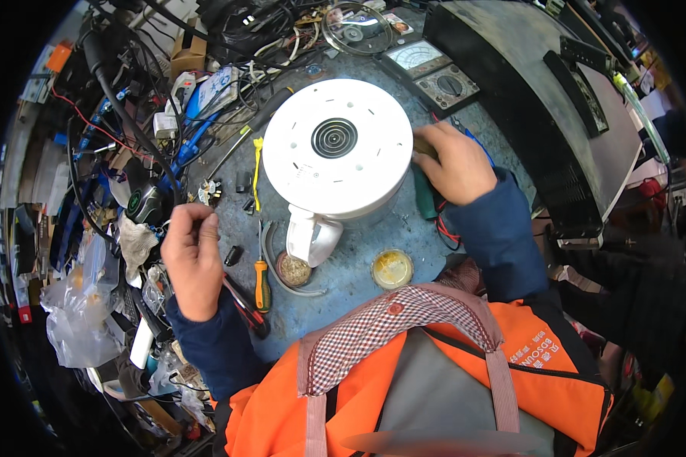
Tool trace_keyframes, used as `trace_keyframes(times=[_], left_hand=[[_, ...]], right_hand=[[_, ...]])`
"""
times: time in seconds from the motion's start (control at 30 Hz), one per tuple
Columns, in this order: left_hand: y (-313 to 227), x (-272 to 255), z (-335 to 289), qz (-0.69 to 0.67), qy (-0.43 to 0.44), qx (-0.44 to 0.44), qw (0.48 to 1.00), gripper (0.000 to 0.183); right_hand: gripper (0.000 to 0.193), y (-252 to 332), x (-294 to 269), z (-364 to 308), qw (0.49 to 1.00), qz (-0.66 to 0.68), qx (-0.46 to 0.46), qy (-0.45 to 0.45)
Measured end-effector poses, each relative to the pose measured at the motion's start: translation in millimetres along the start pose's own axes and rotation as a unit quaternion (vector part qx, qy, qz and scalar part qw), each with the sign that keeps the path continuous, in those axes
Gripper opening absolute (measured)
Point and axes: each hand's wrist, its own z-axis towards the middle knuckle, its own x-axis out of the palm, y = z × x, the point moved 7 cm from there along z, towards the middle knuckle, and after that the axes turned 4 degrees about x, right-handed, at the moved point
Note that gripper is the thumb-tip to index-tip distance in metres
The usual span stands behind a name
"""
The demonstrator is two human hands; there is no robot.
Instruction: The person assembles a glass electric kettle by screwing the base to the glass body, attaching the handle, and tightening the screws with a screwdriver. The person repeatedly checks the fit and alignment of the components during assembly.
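Observation:
A white kettle-like appliance (389, 164) stands upside down on the bench, its round base facing up. A black ringed connector sits at the middle of the base, and the handle points toward me. My right hand (457, 164) is at its right side, fingers curled against the edge. Whatever those fingers hold is hidden. My left hand (193, 263) hovers left of the handle, thumb and fingers curled together; I cannot see what is between them. A screwdriver with an orange and green handle (262, 286) lies near my left hand, beside red-handled pliers (250, 316).
A round tin (293, 270) and a shallow dish of yellowish stuff (392, 269) sit near me. An analog multimeter (438, 76) lies at the back right, beside a large black box (526, 114). Cables, tools and plastic bags (80, 320) crowd the left side.

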Motion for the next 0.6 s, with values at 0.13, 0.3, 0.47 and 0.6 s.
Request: trace_keyframes(times=[0.13, 0.3, 0.47, 0.6], left_hand=[[-63, -14, 14, -0.101, -0.032, 0.013, 0.994, 0.018], [-120, 23, 50, -0.163, -0.019, 0.112, 0.980, 0.013], [-164, 73, 35, 0.011, -0.006, 0.303, 0.953, 0.020], [-157, 89, 15, 0.029, -0.062, 0.327, 0.942, 0.022]], right_hand=[[0.034, 16, -14, -24, 0.985, -0.097, -0.137, 0.030], [0.028, 26, 5, -45, 0.957, -0.162, -0.230, 0.075], [0.034, 21, -6, -36, 0.954, -0.122, -0.266, 0.060], [0.040, 15, -34, -38, 0.947, 0.257, -0.176, -0.074]])
